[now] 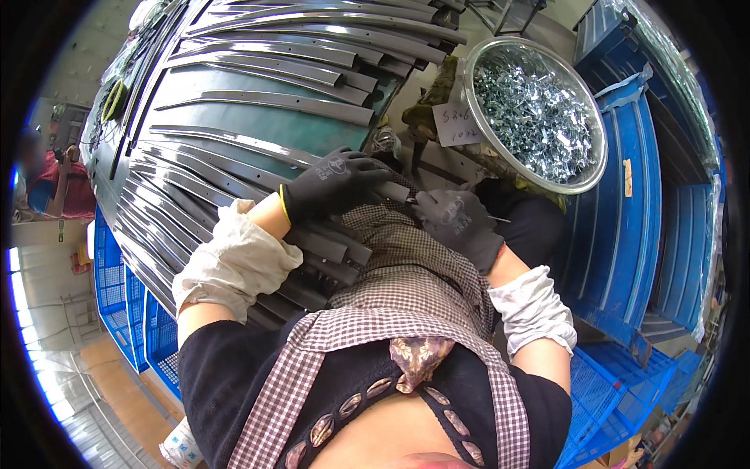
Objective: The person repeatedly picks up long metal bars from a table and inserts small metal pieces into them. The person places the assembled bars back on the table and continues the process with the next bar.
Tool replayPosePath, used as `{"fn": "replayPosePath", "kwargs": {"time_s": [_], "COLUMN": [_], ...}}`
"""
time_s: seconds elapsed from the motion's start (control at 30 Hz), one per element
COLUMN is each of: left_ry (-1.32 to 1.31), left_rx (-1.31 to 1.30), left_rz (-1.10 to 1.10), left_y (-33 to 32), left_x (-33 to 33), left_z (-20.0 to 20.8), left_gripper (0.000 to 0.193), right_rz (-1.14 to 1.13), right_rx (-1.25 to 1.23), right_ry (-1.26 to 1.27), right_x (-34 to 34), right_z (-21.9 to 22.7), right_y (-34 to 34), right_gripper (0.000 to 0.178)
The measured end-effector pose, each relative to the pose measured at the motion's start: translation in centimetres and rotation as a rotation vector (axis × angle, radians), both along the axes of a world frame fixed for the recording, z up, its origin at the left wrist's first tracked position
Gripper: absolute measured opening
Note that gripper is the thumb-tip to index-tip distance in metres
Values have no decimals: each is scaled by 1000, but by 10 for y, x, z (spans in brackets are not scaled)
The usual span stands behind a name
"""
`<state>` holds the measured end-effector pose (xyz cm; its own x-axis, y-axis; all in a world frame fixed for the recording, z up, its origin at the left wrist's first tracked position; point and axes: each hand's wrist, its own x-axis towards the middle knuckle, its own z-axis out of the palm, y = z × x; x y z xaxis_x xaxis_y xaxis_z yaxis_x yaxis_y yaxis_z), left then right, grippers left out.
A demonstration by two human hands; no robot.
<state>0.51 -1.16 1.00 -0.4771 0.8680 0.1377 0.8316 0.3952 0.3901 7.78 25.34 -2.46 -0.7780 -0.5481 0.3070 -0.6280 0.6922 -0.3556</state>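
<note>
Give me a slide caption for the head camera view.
Gloved left hand holding a dark strip, gloved right hand at its end, near a round basin of small metal pieces.

The black-gloved left hand [337, 181] covers part of a grey strip [395, 191]. At the strip's end, beside the right hand's [459, 223] fingertips, a glint is too small to identify. The heaped metal pieces [535, 113] are too small to tell singly. The upper edge crops other strips [312, 19]; a person [69, 184] at far left is blurred.
</note>
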Motion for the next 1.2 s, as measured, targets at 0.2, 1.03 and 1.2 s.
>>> {"fn": "replayPosePath", "kwargs": {"time_s": [0.2,1.03,1.2], "left_ry": [-13,-48,257], "left_rx": [-13,10,-72], "left_rz": [-30,265,450], "left_y": [1,-81,-73], "left_x": [2,-13,-51], "left_z": [8,55,41], "left_gripper": [47,34,56], "right_rz": [-120,-722,-677], "right_rx": [-174,290,-15], "right_ry": [35,14,-75], "right_x": [4,-110,-110], "right_z": [-4,-69,-78], "right_y": [47,220,238], "right_gripper": [9,13,13]}}
